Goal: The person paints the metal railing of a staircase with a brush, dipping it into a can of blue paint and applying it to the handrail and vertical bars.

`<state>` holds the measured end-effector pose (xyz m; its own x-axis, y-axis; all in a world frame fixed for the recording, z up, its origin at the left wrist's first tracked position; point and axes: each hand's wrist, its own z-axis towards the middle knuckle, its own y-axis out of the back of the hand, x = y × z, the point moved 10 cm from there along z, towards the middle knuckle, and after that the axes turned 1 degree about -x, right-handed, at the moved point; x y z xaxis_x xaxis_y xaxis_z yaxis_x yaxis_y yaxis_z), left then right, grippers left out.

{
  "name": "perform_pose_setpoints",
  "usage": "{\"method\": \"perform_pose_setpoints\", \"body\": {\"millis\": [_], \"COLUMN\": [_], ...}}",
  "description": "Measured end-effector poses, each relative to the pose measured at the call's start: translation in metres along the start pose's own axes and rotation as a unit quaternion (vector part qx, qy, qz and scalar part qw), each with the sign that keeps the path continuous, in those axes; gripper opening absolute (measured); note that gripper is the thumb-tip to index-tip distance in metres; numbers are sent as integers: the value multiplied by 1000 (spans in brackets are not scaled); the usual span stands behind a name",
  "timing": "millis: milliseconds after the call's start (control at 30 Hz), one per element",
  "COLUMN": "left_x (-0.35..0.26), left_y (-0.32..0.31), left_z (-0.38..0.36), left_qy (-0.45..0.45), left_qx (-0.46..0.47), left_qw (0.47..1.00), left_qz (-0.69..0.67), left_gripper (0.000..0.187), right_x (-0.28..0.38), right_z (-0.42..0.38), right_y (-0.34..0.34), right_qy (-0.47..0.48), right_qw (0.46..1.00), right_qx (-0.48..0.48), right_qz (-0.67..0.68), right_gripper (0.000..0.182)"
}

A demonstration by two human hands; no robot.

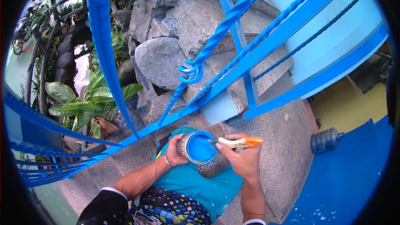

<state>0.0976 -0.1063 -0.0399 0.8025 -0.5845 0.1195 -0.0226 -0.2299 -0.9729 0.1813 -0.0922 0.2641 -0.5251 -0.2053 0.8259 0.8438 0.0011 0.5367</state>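
My left hand (pixel 176 150) is wrapped round the side of a paint can (pixel 185 149), held over my lap. Bright blue paint (pixel 200 146) shows inside its round mouth. In my right hand (pixel 243 160) is a paintbrush (pixel 237 142) with a pale handle and an orange end. The brush lies nearly level, its bristle end pointing left over the can's right rim. Just beyond the can runs the blue metal railing (pixel 225 88), with twisted bars and a curled scroll (pixel 191 73).
Grey rocks (pixel 160 60) and a leafy plant (pixel 85 100) sit behind the railing. A dark plastic bottle (pixel 325 140) lies at right beside a blue surface (pixel 346 179) with white specks. Stone-patterned tiles (pixel 283 154) cover the floor around me.
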Motion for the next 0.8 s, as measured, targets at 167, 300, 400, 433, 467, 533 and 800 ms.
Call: {"method": "perform_pose_setpoints", "body": {"millis": [167,300,400,433,467,533,800], "left_x": [0,0,-1,-1,-1,-1,-1], "left_y": [-2,5,3,2,-1,0,6], "left_z": [-2,0,0,0,-1,-1,2], "left_qy": [4,9,4,4,4,4,12], "left_qx": [16,16,21,23,25,19,23], "left_qw": [1000,1000,1000,1000,1000,1000,1000], "left_qz": [-3,-9,-3,-2,-3,-3,-13], "left_gripper": [63,63,63,64,64,66,65], "right_x": [9,1,-3,-1,3,0,-80], "right_z": [12,14,14,15,15,17,-1], "right_y": [-32,-48,-51,-47,-40,-25,26], "right_qy": [70,60,75,71,67,32,-132], "right_qw": [987,982,978,982,985,997,976], "right_qx": [67,96,100,89,78,45,-71], "right_qz": [-125,-154,-168,-152,-136,-61,160], "right_gripper": [29,29,30,29,27,27,28]}}
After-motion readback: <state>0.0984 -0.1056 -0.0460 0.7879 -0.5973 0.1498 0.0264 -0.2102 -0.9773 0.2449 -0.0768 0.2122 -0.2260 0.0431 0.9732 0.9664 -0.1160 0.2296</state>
